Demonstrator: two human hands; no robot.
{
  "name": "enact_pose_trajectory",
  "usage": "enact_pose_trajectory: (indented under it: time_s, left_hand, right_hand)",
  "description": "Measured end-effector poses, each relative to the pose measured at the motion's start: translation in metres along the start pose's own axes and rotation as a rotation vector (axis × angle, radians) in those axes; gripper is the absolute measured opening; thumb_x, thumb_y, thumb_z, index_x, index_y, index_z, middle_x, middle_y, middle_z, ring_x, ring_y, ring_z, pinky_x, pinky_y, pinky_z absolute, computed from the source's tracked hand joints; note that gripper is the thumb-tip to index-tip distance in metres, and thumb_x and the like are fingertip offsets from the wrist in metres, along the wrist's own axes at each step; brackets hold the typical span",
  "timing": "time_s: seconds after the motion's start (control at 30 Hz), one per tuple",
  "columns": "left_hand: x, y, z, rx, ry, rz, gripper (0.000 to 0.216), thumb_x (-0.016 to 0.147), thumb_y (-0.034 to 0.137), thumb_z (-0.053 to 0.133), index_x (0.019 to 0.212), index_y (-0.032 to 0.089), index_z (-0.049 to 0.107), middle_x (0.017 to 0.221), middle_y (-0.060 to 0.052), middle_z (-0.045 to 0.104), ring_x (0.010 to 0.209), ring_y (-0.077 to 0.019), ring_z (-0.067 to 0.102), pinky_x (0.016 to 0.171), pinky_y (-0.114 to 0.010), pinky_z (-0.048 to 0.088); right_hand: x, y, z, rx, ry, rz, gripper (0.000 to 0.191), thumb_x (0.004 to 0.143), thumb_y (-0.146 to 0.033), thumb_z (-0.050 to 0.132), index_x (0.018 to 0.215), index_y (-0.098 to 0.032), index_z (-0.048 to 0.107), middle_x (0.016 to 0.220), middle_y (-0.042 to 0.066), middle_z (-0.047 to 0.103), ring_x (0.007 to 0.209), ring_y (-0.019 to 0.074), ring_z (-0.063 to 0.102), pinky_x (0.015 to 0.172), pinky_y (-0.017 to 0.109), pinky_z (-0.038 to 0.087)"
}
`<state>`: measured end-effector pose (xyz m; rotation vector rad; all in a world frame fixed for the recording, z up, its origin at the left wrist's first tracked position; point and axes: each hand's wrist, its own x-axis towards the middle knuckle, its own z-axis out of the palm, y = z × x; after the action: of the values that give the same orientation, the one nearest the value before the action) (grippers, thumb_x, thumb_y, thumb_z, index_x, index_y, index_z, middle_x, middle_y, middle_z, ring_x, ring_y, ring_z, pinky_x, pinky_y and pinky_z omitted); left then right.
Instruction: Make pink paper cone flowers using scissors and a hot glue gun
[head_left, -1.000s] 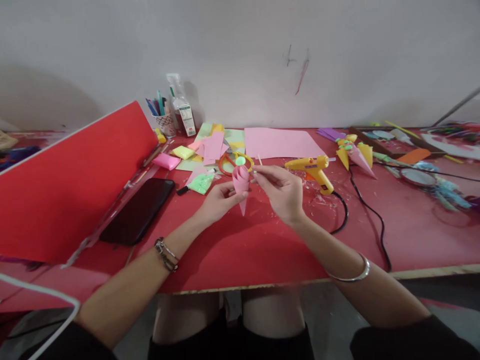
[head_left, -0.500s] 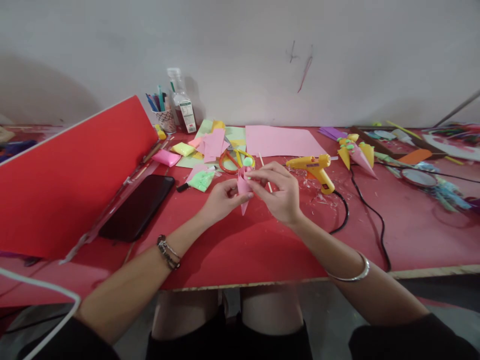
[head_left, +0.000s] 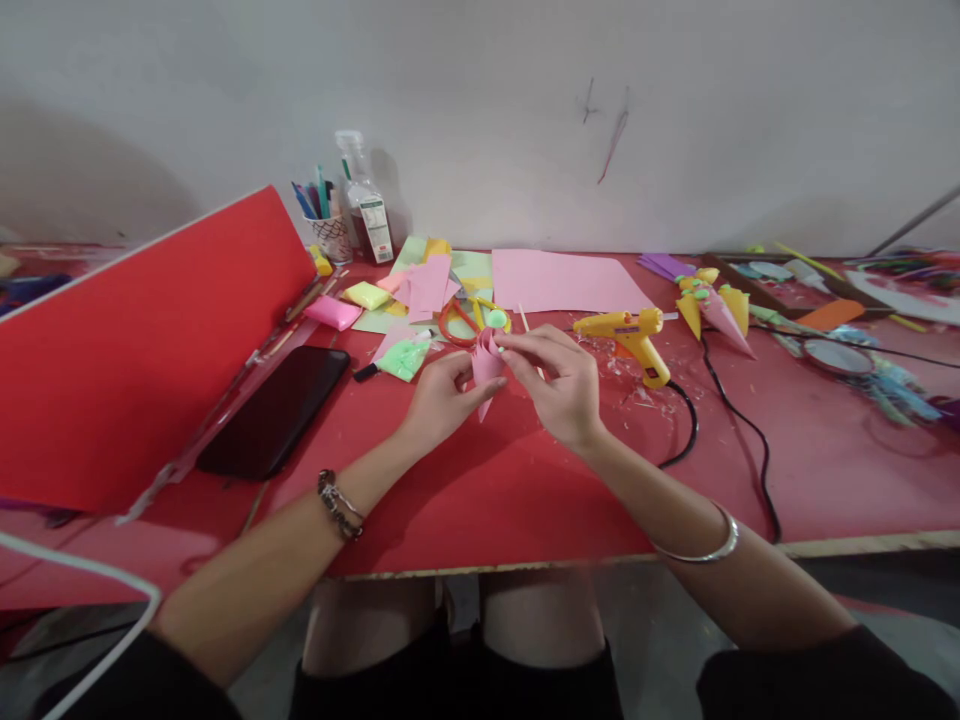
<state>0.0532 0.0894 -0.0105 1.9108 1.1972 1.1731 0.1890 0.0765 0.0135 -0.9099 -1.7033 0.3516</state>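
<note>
My left hand (head_left: 441, 392) pinches a small pink paper cone (head_left: 485, 372), point down, above the red table (head_left: 487, 490). A pale green ball (head_left: 496, 319) sits just above the cone's mouth. My right hand (head_left: 559, 380) is closed at the cone's top edge, fingertips pinching there, with a thin white stick (head_left: 525, 325) poking out behind the fingers. A yellow glue gun (head_left: 628, 335) lies just right of my right hand, its black cord (head_left: 686, 425) trailing toward me.
A red board (head_left: 142, 350) leans at the left with a black phone (head_left: 274, 410) beside it. Pink paper sheet (head_left: 566, 280), scissors (head_left: 459, 322), coloured clay packs (head_left: 330, 313), a pen cup (head_left: 328, 235) and a bottle (head_left: 366, 215) lie behind. Finished cones (head_left: 709, 305) sit at right.
My right hand came in from beside the cone to its top edge and closed there. The cone sank slightly toward the table. The view drifted a little.
</note>
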Motion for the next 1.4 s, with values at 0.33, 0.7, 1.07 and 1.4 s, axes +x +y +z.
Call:
enact_pose_trajectory:
  time_s: [0.33, 0.7, 1.07, 1.4]
  left_hand:
    - [-0.0007, 0.0, -0.0011, 0.158, 0.082, 0.093, 0.026, 0.07, 0.032, 0.058, 0.054, 0.016, 0.045, 0.052, 0.004, 0.036, 0.051, -0.0093, 0.031, 0.049, -0.024, 0.024]
    - [-0.0037, 0.0028, -0.0043, 0.366, 0.126, 0.152, 0.029, 0.073, 0.037, 0.057, 0.056, 0.017, 0.043, 0.06, 0.002, 0.042, 0.056, -0.0108, 0.036, 0.049, -0.024, 0.024]
    - [-0.0034, 0.0043, -0.0056, 0.327, 0.135, 0.175, 0.03, 0.074, 0.039, 0.055, 0.057, 0.017, 0.044, 0.06, 0.001, 0.043, 0.058, -0.0118, 0.038, 0.05, -0.024, 0.027]
    - [0.0027, 0.001, -0.0059, -0.038, -0.013, 0.068, 0.025, 0.071, 0.036, 0.055, 0.056, 0.017, 0.054, 0.064, -0.001, 0.051, 0.067, -0.0137, 0.046, 0.063, -0.027, 0.037]
  right_hand:
    - [0.0002, 0.0003, 0.0006, 0.012, 0.006, 0.054, 0.015, 0.074, -0.018, 0.054, 0.078, -0.026, 0.066, 0.072, -0.001, 0.061, 0.065, 0.0111, 0.054, 0.058, 0.026, 0.044]
    - [0.0009, -0.0006, 0.0002, 0.021, 0.007, 0.049, 0.008, 0.073, -0.02, 0.057, 0.072, -0.023, 0.064, 0.068, -0.002, 0.06, 0.059, 0.0092, 0.05, 0.056, 0.025, 0.041]
    - [0.0008, 0.0002, 0.0007, 0.057, -0.01, 0.041, 0.005, 0.073, -0.022, 0.056, 0.072, -0.022, 0.061, 0.063, -0.002, 0.055, 0.056, 0.0077, 0.047, 0.05, 0.023, 0.039]
    - [0.0015, 0.0006, 0.0006, 0.178, 0.108, 0.153, 0.006, 0.078, -0.025, 0.048, 0.08, -0.021, 0.052, 0.062, -0.004, 0.049, 0.05, 0.006, 0.044, 0.045, 0.02, 0.038]
